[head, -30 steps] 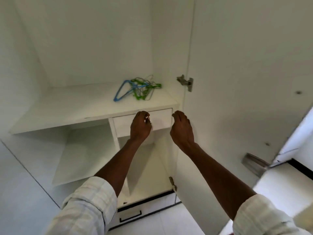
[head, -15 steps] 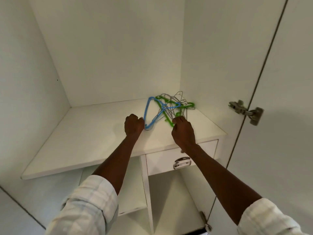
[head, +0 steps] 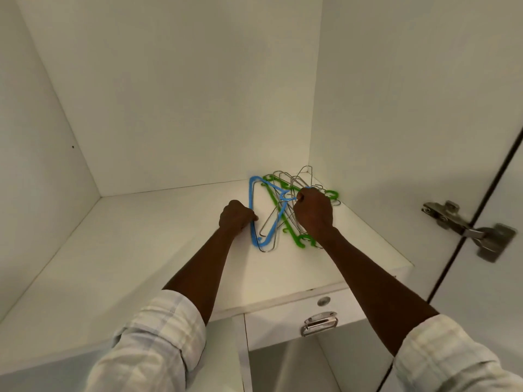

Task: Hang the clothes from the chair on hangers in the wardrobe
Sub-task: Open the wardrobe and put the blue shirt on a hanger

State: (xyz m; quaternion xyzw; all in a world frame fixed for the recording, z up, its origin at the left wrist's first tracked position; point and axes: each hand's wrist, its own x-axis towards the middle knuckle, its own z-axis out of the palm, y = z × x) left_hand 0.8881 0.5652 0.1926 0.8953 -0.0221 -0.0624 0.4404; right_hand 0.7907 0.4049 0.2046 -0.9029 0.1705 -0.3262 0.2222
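Early stage: nothing hung yet; no clothes or chair in view. Hangers [head: 285,210] lie tangled at the shelf's [head: 141,250] back right corner. Left hand [head: 236,217] grips the blue hanger's [head: 252,210] bar; right hand [head: 314,212] pinches its hook. Separating one hanger comes first.

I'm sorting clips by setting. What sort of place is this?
Most likely the inside of a white wardrobe in a home. A pile of hangers lies on a shelf, a small drawer sits under it, and a door hinge shows at the right.
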